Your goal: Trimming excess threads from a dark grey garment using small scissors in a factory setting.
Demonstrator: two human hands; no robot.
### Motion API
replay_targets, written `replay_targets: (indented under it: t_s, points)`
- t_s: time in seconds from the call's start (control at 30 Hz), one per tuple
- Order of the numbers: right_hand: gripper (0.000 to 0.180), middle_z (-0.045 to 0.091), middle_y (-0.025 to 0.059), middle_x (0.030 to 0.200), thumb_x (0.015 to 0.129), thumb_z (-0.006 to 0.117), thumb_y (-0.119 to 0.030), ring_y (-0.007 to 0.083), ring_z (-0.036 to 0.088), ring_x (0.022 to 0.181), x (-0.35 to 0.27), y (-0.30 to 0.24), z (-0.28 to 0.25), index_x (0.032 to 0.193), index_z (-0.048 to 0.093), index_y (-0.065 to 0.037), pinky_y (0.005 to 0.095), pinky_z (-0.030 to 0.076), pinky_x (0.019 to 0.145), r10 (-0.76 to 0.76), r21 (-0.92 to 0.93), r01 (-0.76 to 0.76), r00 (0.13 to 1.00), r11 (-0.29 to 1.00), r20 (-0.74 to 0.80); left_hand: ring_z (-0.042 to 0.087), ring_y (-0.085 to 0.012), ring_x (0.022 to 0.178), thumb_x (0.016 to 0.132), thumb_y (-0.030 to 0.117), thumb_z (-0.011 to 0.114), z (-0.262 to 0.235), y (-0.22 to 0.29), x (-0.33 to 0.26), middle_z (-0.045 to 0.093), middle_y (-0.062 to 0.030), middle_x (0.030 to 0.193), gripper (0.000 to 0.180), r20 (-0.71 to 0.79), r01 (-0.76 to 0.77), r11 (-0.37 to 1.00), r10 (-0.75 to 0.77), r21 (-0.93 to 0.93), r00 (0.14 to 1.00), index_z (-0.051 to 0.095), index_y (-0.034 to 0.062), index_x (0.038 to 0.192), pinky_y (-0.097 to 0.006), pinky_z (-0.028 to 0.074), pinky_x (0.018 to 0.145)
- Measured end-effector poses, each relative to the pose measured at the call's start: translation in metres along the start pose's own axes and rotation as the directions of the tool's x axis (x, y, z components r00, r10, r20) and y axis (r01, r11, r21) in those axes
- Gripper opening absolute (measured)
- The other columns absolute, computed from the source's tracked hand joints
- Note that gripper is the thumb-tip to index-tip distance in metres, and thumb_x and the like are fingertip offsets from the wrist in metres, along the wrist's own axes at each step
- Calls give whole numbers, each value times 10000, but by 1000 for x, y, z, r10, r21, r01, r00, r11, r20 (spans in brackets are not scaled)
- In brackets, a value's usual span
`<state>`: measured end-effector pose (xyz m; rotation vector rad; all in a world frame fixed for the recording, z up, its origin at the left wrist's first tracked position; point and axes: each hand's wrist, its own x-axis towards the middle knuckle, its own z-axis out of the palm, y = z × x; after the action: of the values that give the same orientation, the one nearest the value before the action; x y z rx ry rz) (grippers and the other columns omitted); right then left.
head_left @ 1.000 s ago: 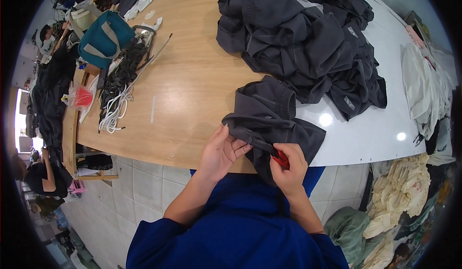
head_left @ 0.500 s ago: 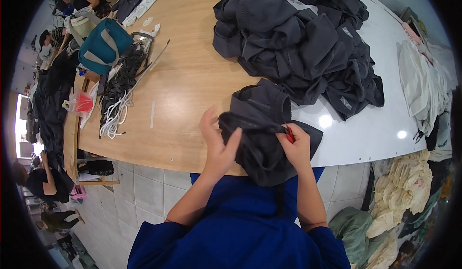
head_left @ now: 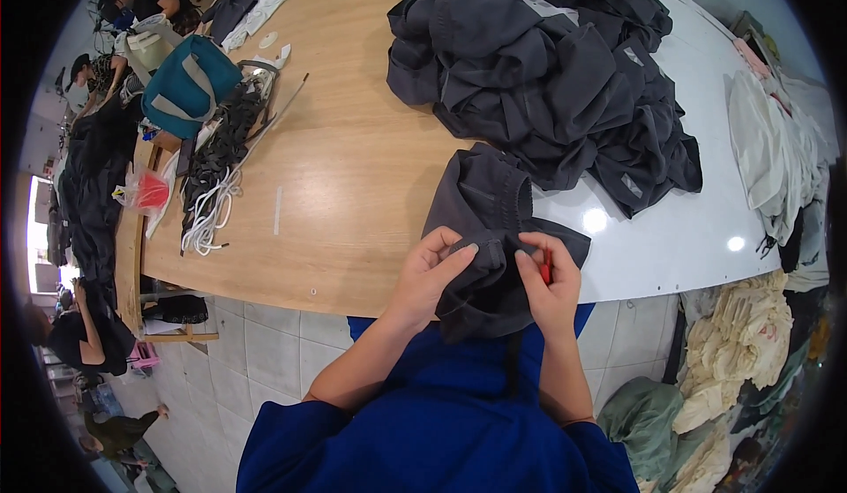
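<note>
Pinching a dark grey cloth garment with a gathered elastic edge [head_left: 476, 195] at the lower centre of the frame, the left hand [head_left: 430, 274] has its grip closed on a fold. The right hand [head_left: 552, 288] also grips the cloth, a small red tool [head_left: 546, 269] tucked inside. A hidden blade or point could snag the fabric; with part overhanging the smooth, light wood-toned desk [head_left: 344, 184], loosening the 2 grips could let it slide off.

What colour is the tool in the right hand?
The visible part of the tool in the right hand is red, seen best in the head view.
</note>
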<state>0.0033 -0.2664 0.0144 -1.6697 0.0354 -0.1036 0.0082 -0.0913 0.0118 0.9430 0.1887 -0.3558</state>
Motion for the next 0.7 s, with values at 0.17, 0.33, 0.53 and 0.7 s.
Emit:
replay_targets:
  t_s: [0.17,0.33,0.53,0.7]
  points:
    - [276,445,-50,660,773,655,71,7,361,586,-3,-22,9,1038,625,2,166,258,516,-186,-40,191,977,981,103,549,-40,861,890,32,596,5,2,-8,597,-6,914,115,59,-79,989,72,122,996,508,63,957,-182,429,771]
    - [163,504,-46,657,808,646,38,2,392,573,2,-4,15,969,637,15,159,275,513,-108,66,103,992,992,66,522,-45,906,871,-30,571,4,-4,-12,554,-9,948,173,110,-181,955,159,236,981,465,61,974,-188,410,795]
    - [107,508,-34,692,882,613,-73,15,374,535,0,-1,-1,945,618,12,184,255,481,216,398,-223,974,890,62,527,-61,940,876,-69,519,3,2,-13,553,-28,991,202,154,-232,951,203,205,967,474,43,1038,-190,406,831]
    - [208,449,-5,746,944,500,-98,28,344,545,-8,3,-10,1126,506,2,183,266,490,147,505,-168,986,847,81,529,-116,1069,858,-96,485,8,10,-12,555,-61,1115,305,75,-219,932,206,289,976,523,20,1137,-233,399,929]
